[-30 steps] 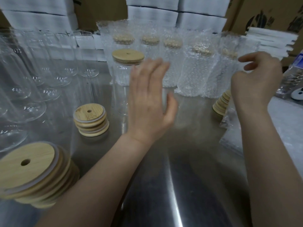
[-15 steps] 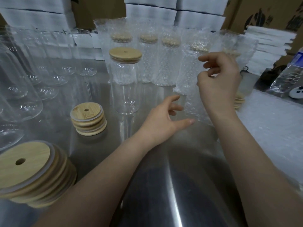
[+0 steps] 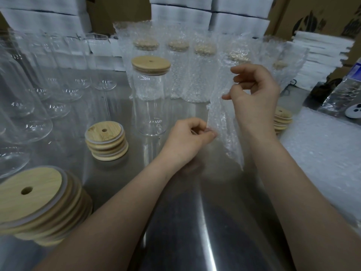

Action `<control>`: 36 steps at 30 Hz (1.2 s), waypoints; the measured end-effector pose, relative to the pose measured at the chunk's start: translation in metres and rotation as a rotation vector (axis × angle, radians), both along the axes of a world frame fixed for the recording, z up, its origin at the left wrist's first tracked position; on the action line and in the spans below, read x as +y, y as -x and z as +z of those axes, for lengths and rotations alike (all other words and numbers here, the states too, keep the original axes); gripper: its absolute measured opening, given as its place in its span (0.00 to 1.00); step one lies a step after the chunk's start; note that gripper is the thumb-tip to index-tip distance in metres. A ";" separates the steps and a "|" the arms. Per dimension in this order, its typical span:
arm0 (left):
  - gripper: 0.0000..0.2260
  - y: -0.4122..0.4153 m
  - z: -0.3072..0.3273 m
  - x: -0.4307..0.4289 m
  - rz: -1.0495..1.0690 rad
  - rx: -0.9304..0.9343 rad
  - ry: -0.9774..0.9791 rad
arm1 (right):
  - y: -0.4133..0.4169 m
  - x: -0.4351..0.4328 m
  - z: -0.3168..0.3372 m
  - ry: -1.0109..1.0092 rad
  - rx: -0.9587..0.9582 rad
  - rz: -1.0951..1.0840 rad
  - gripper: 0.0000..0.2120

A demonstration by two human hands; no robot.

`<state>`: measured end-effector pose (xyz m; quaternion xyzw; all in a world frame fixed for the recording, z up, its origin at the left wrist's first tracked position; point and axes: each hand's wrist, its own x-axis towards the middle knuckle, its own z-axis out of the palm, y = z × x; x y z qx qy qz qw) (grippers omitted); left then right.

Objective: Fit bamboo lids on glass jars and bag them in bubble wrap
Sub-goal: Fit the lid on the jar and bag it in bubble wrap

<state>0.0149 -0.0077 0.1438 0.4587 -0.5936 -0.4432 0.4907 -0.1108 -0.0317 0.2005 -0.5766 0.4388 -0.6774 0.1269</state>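
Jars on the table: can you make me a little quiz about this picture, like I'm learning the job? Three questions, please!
1. True or false: the unwrapped jar standing in front of the wrapped row has a bamboo lid on.
2. What do the left hand and the right hand both pinch?
A) the bubble wrap bag
B) a bamboo lid
C) an empty jar
3. Fill in: the small lid stack lies on the table to the ____ of the unwrapped jar.

Key: 1 true; 2 A; 3 left.
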 end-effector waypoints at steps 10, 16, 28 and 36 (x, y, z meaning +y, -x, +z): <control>0.12 -0.002 0.012 0.005 0.111 0.255 0.007 | 0.002 -0.005 -0.007 -0.158 0.156 -0.032 0.16; 0.12 -0.001 0.012 0.008 0.249 0.330 0.105 | 0.000 -0.006 -0.011 -0.496 0.332 0.134 0.09; 0.13 -0.004 0.008 0.003 0.314 0.373 0.120 | 0.005 -0.006 -0.013 -0.840 0.189 0.665 0.16; 0.17 -0.008 0.014 0.004 0.367 0.336 0.130 | 0.011 -0.004 -0.014 -0.850 0.225 0.935 0.14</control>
